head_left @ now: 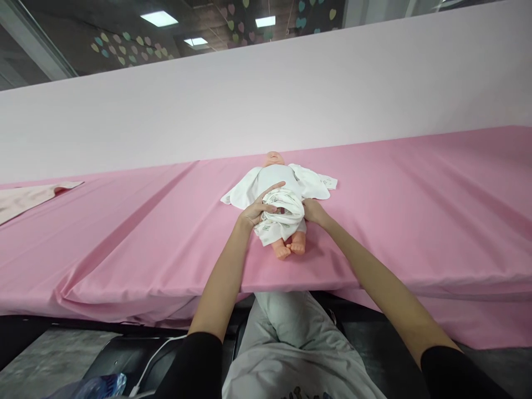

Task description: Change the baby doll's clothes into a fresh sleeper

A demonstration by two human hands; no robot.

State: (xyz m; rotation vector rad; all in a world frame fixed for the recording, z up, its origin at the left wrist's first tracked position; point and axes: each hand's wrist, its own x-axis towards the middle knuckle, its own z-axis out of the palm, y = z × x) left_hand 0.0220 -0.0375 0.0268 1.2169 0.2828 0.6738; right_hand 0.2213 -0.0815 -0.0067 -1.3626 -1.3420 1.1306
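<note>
A baby doll (273, 159) lies on its back, its head away from me and its bare feet (283, 252) toward me. White clothing (243, 188) covers its body, with the wide sleeves spread to both sides. Over its lower body and legs is a bunched white baby garment (282, 226) with a small print and a gathered opening. My left hand (258, 210) grips this garment's left side, thumb at the opening and index finger stretched along the doll's belly. At the garment's right edge, my right hand (312, 210) is closed on the cloth; its fingertips are partly hidden.
A pink cloth (158, 233) with folds covers the long table. Pale fabric (33, 198) lies at the far left. Behind the table rises a white partition (266, 105). Below the front edge are my legs, a white cable (155, 354) and a plastic bottle (102, 386).
</note>
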